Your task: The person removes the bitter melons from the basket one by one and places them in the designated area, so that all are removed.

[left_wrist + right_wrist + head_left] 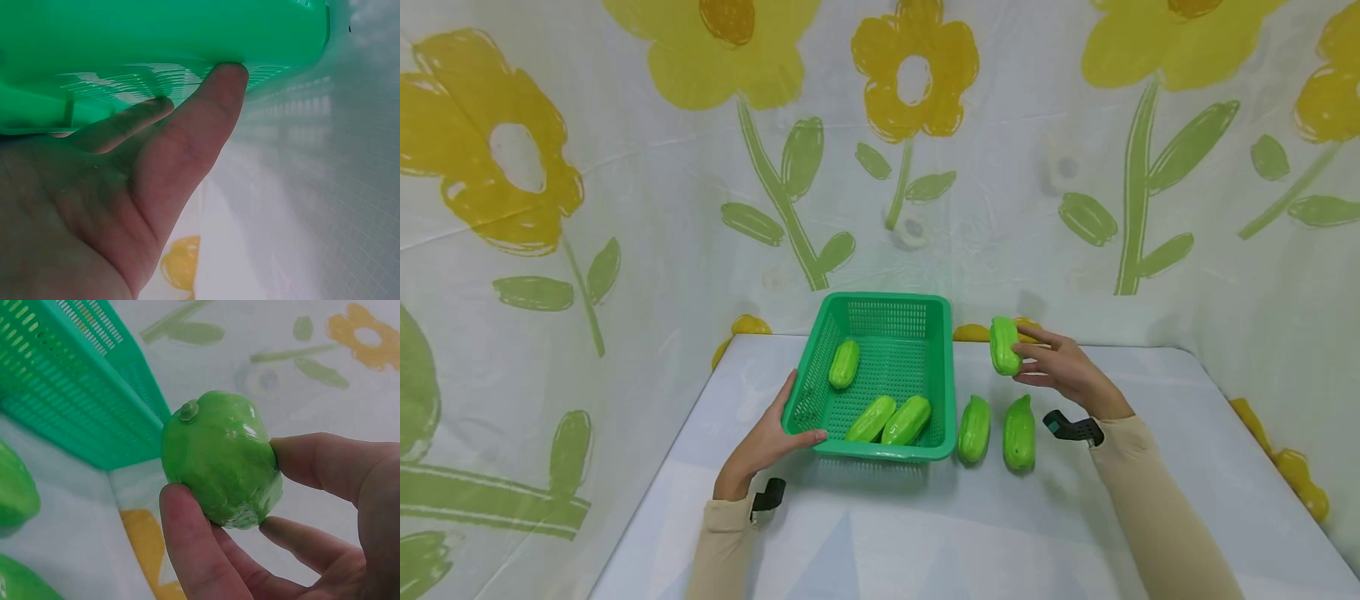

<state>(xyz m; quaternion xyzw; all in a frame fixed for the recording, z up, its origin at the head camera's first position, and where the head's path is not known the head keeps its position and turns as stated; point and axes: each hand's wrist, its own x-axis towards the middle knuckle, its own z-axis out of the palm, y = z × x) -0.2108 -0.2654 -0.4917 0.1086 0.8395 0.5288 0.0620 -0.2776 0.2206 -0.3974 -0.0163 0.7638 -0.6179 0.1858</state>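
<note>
At far left, the flower-print curtain (647,208) borders the surface (925,533) and continues behind it. The left sleeve (724,533) leads to the left hand (766,443). The left hand's thumb and fingers are extended, set wide apart, and touch the near left corner of the basket (880,451). The basket contains three green gourds: one (845,364) at the left side, and two, a left one (869,419) and a right one (907,422), side by side at the near end. Right of the basket, two more gourds lie on the surface: the first (973,430) just beside the basket wall, the second (1019,435) a short gap further right. Beyond these, a sixth gourd (1002,347) is pinched between the right hand's (1063,365) thumb and fingers. The right sleeve (1157,500) is at far right.
</note>
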